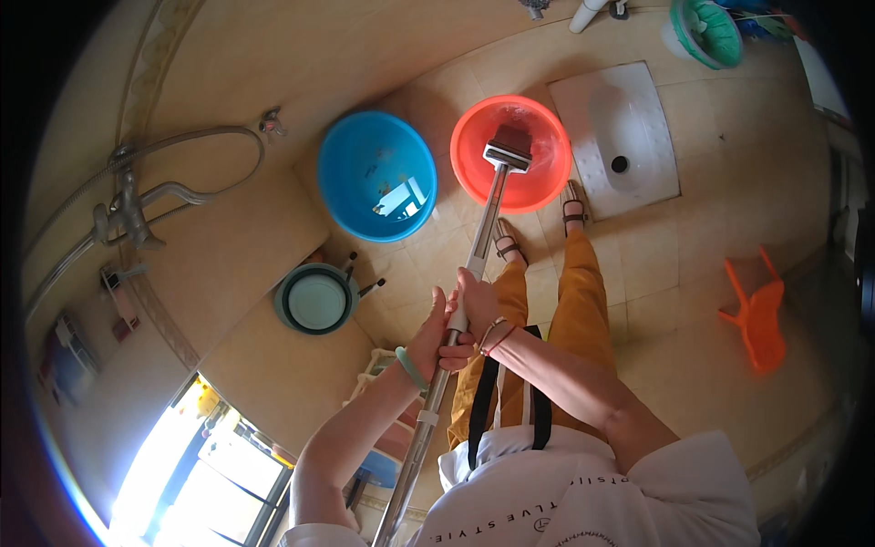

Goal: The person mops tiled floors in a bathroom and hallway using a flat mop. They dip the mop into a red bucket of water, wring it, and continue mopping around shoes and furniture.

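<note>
A sponge mop (488, 214) with a long metallic pole runs from beside my body to the pinkish-red basin (465, 169) on the floor. Its white head and dark sponge rest inside that basin, where water seems to shimmer. My left hand (427, 342), with a pale green bangle at the wrist, is closed round the pole. Just above it, my right hand (478, 303) grips the pole too, bracelets on its wrist. Left of the basin stands a larger blue basin (333, 173) with water that reflects a window and dark bits in it.
A white squat toilet (652, 137) lies right of the red basin. An orange plastic chair (761, 314) is at the right, a green-lined bin (715, 41) at the far right. Stacked grey-green basins (317, 301) sit near the left wall. A shower mixer (132, 214) with hose hangs there.
</note>
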`<action>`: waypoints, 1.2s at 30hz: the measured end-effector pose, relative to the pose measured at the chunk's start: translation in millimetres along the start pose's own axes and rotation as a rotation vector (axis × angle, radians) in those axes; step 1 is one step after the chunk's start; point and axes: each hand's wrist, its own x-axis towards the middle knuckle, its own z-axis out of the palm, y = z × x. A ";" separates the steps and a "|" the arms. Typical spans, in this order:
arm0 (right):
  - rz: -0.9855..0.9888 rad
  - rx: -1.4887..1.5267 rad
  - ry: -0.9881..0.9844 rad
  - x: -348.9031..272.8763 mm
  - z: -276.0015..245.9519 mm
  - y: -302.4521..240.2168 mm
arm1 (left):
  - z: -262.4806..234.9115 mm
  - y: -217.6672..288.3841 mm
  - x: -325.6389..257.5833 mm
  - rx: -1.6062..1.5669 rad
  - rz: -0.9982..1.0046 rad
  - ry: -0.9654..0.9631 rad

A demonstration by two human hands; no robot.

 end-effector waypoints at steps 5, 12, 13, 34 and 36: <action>-0.122 -0.129 0.024 0.3 -5.5 -5.5 | 7.6 -4.0 4.1 0.032 -0.005 -0.042; 0.039 -0.010 -0.027 120.9 -32.0 -43.5 | 19.0 -4.5 -0.7 0.077 -0.036 0.117; 0.020 -0.044 -0.001 132.2 -28.2 -53.0 | 17.7 -1.9 -1.5 0.078 -0.035 0.085; -0.078 -0.036 -0.038 122.5 -31.0 -33.1 | -11.8 -18.2 14.5 0.113 0.076 0.132; -0.065 0.019 -0.011 99.3 -32.4 -19.0 | -14.7 -16.3 19.2 0.108 0.066 0.100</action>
